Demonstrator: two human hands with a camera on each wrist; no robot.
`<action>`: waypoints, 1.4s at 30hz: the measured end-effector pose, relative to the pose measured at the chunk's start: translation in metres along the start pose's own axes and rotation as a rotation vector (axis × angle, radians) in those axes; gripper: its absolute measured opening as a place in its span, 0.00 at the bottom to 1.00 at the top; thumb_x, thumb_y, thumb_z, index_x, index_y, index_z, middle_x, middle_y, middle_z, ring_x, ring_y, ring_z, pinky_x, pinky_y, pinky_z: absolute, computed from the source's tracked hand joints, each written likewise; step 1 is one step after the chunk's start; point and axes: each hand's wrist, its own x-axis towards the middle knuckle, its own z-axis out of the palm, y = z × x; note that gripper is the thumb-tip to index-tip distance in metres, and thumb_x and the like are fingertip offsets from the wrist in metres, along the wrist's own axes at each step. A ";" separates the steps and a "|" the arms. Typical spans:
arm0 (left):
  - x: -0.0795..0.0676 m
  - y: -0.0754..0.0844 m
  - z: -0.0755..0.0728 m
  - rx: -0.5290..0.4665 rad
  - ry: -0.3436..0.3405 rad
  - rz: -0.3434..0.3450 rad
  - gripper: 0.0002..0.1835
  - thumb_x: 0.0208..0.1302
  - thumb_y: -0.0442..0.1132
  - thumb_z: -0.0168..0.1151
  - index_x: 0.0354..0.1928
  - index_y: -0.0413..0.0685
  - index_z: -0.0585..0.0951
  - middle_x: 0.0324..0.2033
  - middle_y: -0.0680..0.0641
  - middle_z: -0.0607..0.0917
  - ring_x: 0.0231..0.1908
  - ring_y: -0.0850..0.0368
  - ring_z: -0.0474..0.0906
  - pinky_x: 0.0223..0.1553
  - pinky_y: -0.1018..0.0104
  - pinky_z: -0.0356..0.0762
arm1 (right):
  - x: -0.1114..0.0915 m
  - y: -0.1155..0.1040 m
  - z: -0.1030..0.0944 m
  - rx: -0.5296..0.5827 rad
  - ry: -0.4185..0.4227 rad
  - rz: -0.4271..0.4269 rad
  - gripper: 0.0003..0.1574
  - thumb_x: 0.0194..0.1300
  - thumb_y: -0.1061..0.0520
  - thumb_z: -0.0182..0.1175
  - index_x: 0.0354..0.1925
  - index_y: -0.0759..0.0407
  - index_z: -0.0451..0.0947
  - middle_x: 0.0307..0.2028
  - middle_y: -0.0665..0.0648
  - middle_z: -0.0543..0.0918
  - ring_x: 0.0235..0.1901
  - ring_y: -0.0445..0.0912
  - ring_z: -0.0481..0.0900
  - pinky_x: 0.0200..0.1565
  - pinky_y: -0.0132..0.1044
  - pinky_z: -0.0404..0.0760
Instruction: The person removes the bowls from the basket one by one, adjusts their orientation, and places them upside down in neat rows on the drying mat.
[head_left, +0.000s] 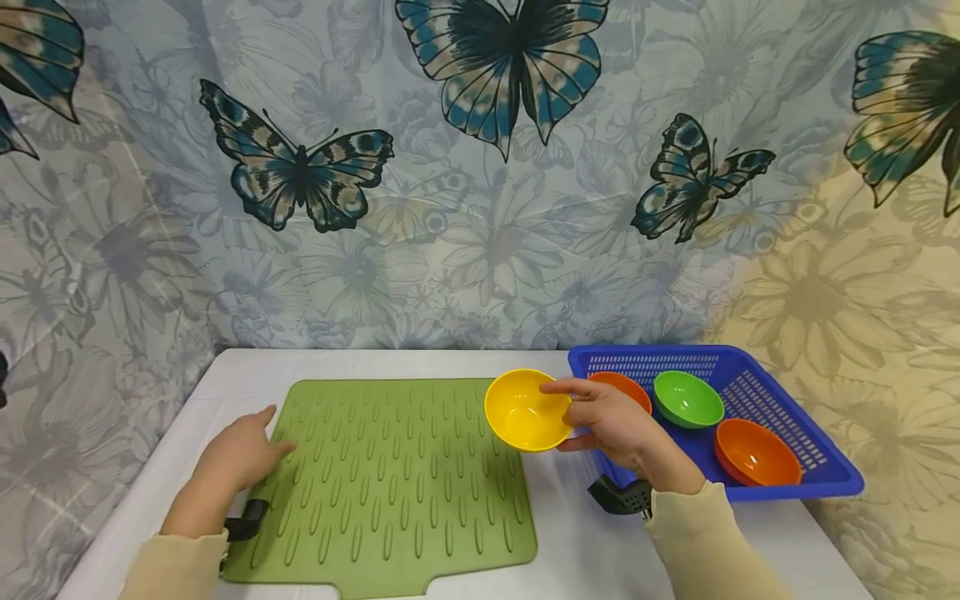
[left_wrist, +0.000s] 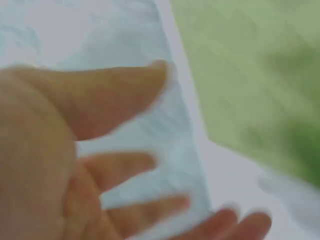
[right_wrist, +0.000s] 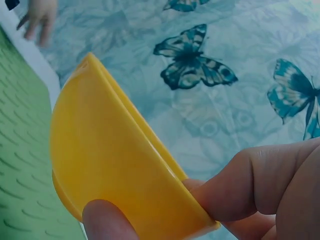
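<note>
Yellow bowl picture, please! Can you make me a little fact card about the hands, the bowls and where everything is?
Right hand: grips the yellow bowl near its rim
Yellow bowl: held up, tilted
Left hand: holds nothing, by the green mat's left edge
Green mat: on the white table
Blue basket: holds one green bowl and two orange bowls
Behind: butterfly backdrop
</note>
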 end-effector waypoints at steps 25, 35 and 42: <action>-0.007 0.143 0.059 -1.679 -0.683 0.173 0.43 0.72 0.30 0.58 0.80 0.46 0.45 0.64 0.30 0.69 0.49 0.38 0.82 0.51 0.47 0.78 | -0.006 0.009 0.062 0.032 -0.089 -0.070 0.30 0.63 0.70 0.52 0.64 0.66 0.75 0.68 0.70 0.64 0.43 0.57 0.82 0.40 0.52 0.86; -0.007 0.142 0.068 -1.718 -0.709 0.219 0.39 0.73 0.30 0.57 0.79 0.41 0.50 0.62 0.35 0.75 0.52 0.40 0.80 0.52 0.46 0.78 | -0.009 0.011 0.063 0.057 -0.116 -0.094 0.32 0.61 0.71 0.53 0.64 0.66 0.74 0.68 0.70 0.63 0.44 0.58 0.82 0.41 0.53 0.85; -0.009 0.140 0.068 -1.629 -0.580 0.228 0.40 0.71 0.28 0.58 0.79 0.41 0.49 0.58 0.35 0.77 0.50 0.43 0.82 0.50 0.46 0.79 | -0.012 0.009 0.064 0.036 -0.040 -0.135 0.30 0.66 0.69 0.55 0.66 0.64 0.73 0.65 0.71 0.67 0.50 0.60 0.79 0.43 0.52 0.85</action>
